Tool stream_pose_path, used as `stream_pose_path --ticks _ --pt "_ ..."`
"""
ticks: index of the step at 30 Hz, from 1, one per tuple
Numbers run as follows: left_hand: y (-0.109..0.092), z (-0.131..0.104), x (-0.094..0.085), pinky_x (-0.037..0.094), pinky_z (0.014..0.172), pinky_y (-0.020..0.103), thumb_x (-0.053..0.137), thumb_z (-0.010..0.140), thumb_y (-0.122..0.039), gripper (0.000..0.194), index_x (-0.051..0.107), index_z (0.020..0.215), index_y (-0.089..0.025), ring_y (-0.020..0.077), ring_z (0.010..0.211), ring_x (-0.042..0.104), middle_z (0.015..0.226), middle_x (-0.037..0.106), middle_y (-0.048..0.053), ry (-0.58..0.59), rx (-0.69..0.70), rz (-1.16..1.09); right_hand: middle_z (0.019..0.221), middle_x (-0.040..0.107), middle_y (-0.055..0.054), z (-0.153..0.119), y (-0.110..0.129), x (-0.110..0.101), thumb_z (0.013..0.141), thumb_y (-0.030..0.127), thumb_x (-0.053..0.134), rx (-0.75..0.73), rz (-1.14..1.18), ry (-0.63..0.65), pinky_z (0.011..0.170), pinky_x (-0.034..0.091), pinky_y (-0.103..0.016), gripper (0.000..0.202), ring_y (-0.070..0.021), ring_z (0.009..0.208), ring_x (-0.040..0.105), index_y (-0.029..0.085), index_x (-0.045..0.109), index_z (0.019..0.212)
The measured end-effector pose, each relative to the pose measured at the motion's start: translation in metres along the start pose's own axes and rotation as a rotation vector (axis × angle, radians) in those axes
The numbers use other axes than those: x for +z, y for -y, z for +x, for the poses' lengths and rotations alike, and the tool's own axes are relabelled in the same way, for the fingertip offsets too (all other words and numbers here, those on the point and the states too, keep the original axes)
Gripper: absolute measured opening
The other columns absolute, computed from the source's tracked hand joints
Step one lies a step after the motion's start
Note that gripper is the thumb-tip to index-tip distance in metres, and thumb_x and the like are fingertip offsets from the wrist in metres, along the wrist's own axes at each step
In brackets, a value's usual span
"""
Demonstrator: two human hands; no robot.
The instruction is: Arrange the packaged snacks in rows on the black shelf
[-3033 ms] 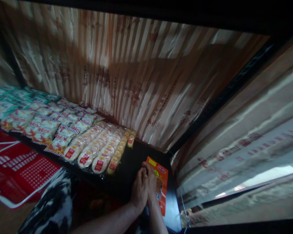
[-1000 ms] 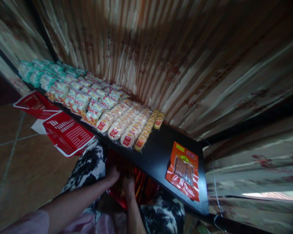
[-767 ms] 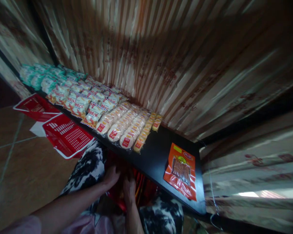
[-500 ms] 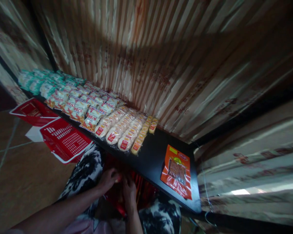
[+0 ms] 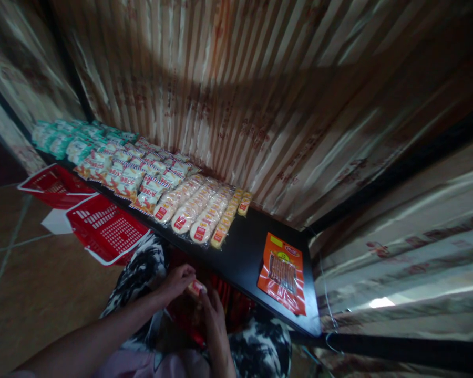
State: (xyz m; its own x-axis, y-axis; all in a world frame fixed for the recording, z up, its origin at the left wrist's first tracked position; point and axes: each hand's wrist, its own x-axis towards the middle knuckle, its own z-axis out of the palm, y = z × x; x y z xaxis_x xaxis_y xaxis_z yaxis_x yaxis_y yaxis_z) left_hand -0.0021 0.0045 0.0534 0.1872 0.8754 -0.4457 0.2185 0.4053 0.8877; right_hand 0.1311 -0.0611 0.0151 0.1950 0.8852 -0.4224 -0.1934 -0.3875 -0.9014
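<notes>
Between my two hands, over my lap, is a small wrapped snack with a red and pale label. My left hand pinches its left end. The fingers of my right hand touch its right end; whether they grip it is hard to see. Below the hands a dark red container sits between my knees, its contents too dim to make out. On the black shelf ahead lie rows of round wrapped snacks and a short row of yellow ones.
An orange snack pack lies at the shelf's right end. White-and-red bags and green bags fill its left part. Red baskets stand on the floor at left. A pleated curtain hangs behind the shelf.
The small wrapped snack now shows between my hands, which have lifted slightly and turned. My right hand has shifted a little to the right. The view has tilted slightly.
</notes>
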Motion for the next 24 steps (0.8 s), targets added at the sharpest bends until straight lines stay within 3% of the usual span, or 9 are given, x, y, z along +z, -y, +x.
stream_pose_path --ticks 3,6,13,19,24 --pt "-0.007 -0.001 0.001 0.037 0.052 0.021 0.057 0.067 -0.037 0.031 0.058 0.088 -0.014 0.0155 0.068 0.055 0.079 0.060 0.004 0.001 0.004 -0.067 0.059 0.055 0.005 -0.010 0.005 0.001 0.064 0.059 0.065 0.127 0.107 0.114 0.045 0.037 -0.020 0.048 -0.0082 0.046 0.046 0.020 0.060 0.091" --pt "-0.010 -0.001 0.003 0.040 0.055 0.023 0.060 0.066 -0.045 0.035 0.059 0.084 -0.014 0.0148 0.066 0.054 0.073 0.059 0.001 0.024 0.022 -0.167 0.059 0.050 0.007 -0.016 0.011 0.003 0.064 0.054 0.068 0.089 0.192 0.113 0.044 0.034 -0.019 0.041 -0.0060 0.045 0.041 0.021 0.055 0.085" --pt "-0.017 -0.009 0.003 0.044 0.062 0.025 0.064 0.066 -0.042 0.032 0.061 0.080 -0.014 0.0148 0.070 0.056 0.073 0.058 0.001 0.080 0.008 -0.355 0.057 0.045 0.009 -0.017 0.010 0.003 0.067 0.049 0.068 0.036 0.247 0.071 0.042 0.032 -0.018 0.040 -0.0059 0.044 0.039 0.023 0.050 0.091" --pt "-0.018 -0.013 0.006 0.046 0.067 0.027 0.068 0.062 -0.034 0.034 0.061 0.086 -0.012 0.0157 0.074 0.058 0.079 0.062 0.004 0.120 0.005 -0.455 0.063 0.052 0.007 -0.019 0.014 0.004 0.063 0.050 0.070 0.027 0.249 0.012 0.045 0.035 -0.020 0.045 -0.0066 0.046 0.042 0.022 0.050 0.093" --pt "-0.027 -0.021 0.007 0.045 0.066 0.025 0.065 0.065 -0.029 0.034 0.059 0.094 -0.014 0.0147 0.076 0.058 0.083 0.061 0.003 0.091 0.016 -0.434 0.084 0.063 -0.001 -0.020 0.022 0.002 0.064 0.052 0.066 -0.048 0.166 -0.077 0.052 0.041 -0.022 0.054 -0.0108 0.061 0.054 0.020 0.053 0.106"
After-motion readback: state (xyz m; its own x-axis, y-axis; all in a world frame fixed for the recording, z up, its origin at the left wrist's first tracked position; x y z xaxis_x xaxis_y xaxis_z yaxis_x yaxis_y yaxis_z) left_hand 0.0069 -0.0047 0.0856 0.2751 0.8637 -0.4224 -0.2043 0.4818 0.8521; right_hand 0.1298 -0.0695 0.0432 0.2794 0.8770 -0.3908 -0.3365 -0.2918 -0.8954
